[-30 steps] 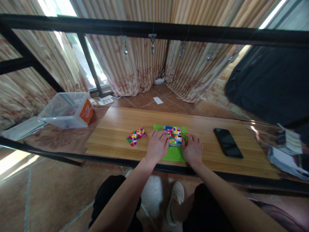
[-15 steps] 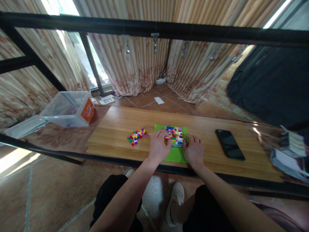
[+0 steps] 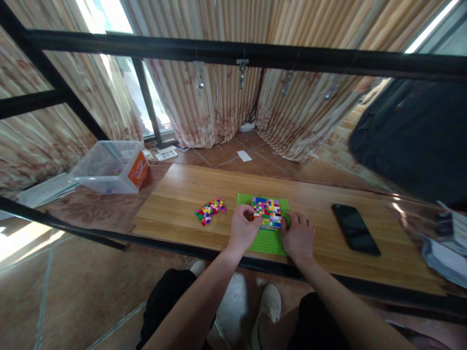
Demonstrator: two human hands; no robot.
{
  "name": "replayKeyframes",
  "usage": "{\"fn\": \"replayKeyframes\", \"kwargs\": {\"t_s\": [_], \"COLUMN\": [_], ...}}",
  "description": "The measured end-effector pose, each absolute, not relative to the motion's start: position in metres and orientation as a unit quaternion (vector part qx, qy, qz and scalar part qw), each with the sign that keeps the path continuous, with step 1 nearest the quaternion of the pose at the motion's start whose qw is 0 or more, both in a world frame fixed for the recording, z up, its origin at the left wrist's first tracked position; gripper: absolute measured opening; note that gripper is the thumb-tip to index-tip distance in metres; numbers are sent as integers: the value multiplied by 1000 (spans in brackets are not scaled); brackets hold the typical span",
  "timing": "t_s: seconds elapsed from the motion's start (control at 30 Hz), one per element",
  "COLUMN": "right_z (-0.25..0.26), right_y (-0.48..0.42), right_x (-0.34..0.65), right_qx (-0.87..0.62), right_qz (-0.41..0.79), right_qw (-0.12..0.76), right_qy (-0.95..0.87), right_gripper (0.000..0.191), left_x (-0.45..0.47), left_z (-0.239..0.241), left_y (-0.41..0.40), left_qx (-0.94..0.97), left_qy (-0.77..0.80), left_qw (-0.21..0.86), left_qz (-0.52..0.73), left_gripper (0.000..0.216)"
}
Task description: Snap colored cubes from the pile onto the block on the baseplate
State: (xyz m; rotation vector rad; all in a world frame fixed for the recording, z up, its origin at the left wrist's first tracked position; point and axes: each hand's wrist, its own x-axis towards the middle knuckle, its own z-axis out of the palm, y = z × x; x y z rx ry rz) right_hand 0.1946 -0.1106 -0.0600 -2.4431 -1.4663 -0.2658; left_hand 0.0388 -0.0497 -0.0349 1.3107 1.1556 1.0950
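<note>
A block of small multicoloured toy bricks (image 3: 268, 210) stands on a green baseplate (image 3: 268, 244) near the table's front edge. At the block's left side is my left hand (image 3: 243, 228), thumb and index finger curled together in a pinch. Whatever sits between those fingertips is too small and hidden to make out. My right hand (image 3: 299, 236) rests over the baseplate's right edge, fingers stretched forward and thumb apart from them, touching the block's right side. Left of the baseplate lies a loose pile of coloured bricks (image 3: 210, 211).
A black phone (image 3: 355, 229) lies on the wooden table (image 3: 175, 204) at right. The clear plastic box (image 3: 105, 170) with an orange label stands beyond the table's left end. A black metal bar (image 3: 219, 48) crosses above, before curtains (image 3: 219, 107). Papers (image 3: 447, 257) lie far right.
The view has shifted slightly, so everything sits a little lower and mostly further right. My left hand's fingers have moved slightly at the block's left side; my right hand stays at the right edge.
</note>
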Motion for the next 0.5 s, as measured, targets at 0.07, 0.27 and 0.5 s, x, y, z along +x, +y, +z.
{"fn": "replayKeyframes", "kwargs": {"t_s": [0.07, 0.27, 0.5], "right_z": [-60, -62, -64], "right_y": [-111, -111, -111], "right_x": [195, 197, 200], "right_qx": [-845, -842, -843], "right_qz": [-93, -97, -91], "right_qw": [137, 129, 129], "right_qy": [-509, -515, -514], "right_gripper": [36, 39, 39], "left_x": [39, 34, -13], "left_z": [-35, -37, -24], "left_y": [-50, -55, -38], "left_qx": [547, 578, 693], "left_qy": [485, 482, 539], "left_qw": [510, 477, 251], "left_qz": [454, 454, 408], "left_gripper": [23, 23, 15]}}
